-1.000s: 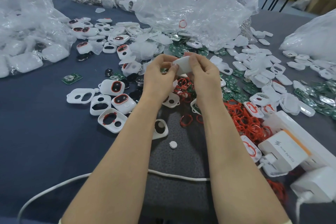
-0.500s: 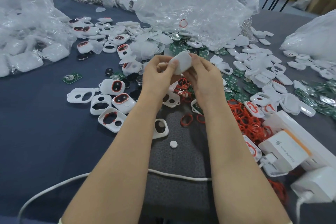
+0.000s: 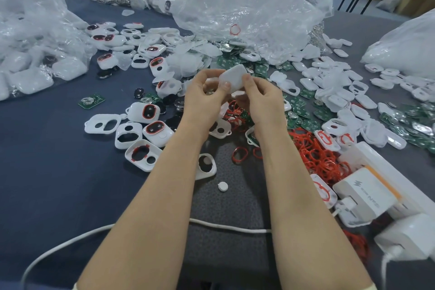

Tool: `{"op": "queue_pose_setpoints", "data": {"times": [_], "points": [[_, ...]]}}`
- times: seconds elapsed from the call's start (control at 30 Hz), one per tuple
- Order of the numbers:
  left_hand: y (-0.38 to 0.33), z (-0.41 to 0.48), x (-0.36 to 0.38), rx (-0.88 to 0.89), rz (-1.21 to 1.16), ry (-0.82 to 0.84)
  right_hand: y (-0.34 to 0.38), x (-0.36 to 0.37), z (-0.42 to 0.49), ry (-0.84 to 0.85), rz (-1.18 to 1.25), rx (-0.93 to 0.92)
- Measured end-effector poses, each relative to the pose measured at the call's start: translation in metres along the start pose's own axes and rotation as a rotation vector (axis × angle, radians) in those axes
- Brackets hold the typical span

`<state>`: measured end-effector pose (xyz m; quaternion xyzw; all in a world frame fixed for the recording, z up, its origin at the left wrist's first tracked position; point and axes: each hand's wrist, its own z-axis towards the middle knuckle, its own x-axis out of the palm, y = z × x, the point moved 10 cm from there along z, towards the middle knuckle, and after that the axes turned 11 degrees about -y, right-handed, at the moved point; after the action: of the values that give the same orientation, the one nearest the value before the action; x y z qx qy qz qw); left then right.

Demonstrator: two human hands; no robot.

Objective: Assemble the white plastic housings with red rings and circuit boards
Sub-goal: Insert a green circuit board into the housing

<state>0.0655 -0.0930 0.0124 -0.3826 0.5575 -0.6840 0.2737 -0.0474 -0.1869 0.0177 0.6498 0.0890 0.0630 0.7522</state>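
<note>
Head view: the white housing [image 3: 233, 77] is held up in the air, above the far-left end of the heap of red rings [image 3: 315, 155], with its smooth outer face turned toward the camera. It is pinched from both sides. The near-left edge is clamped in the grip of the left hand [image 3: 204, 99], thumb pressed flat on the shell, and the opposite edge is clamped in the grip of the right hand [image 3: 261, 99]. What sits inside the shell cannot be seen from here.

A press-together step is judged to be in hand. Even pressure is wanted all round the seam, with the thumbs worked along the rim rather than squeezed at one corner. A ring nipped in the joint is the fault to be felt for.

Green circuit boards [image 3: 303, 113] are strewn just beyond the ring heap, and finished housings [image 3: 154, 132] are laid out well to its left. A small white round cap [image 3: 222, 186] is seen loose on the tabletop [image 3: 58, 183], left of the heap and nearer the person.
</note>
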Motion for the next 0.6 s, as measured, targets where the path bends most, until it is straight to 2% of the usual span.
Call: {"op": "queue_pose_setpoints", "data": {"times": [0.07,0.13,0.23,0.33,0.5,0.6], "points": [[-0.008,0.0,-0.003,0.089,0.109,-0.03,-0.002,0.003,-0.002,0.046,-0.017,0.037],[-0.011,0.001,-0.004,0.119,0.12,-0.04,-0.003,0.007,-0.004,0.083,0.051,0.076],[-0.009,0.003,-0.005,0.075,0.046,-0.064,0.0,0.01,-0.004,0.086,0.147,0.066],[0.001,0.005,-0.009,-0.03,-0.073,-0.107,0.002,0.011,-0.002,0.085,0.135,0.011],[0.001,0.006,-0.011,-0.014,0.028,-0.102,0.001,0.019,-0.004,0.139,0.136,0.03],[0.003,0.007,-0.015,-0.042,-0.013,-0.134,0.001,0.025,-0.008,0.18,0.151,0.04]]}}
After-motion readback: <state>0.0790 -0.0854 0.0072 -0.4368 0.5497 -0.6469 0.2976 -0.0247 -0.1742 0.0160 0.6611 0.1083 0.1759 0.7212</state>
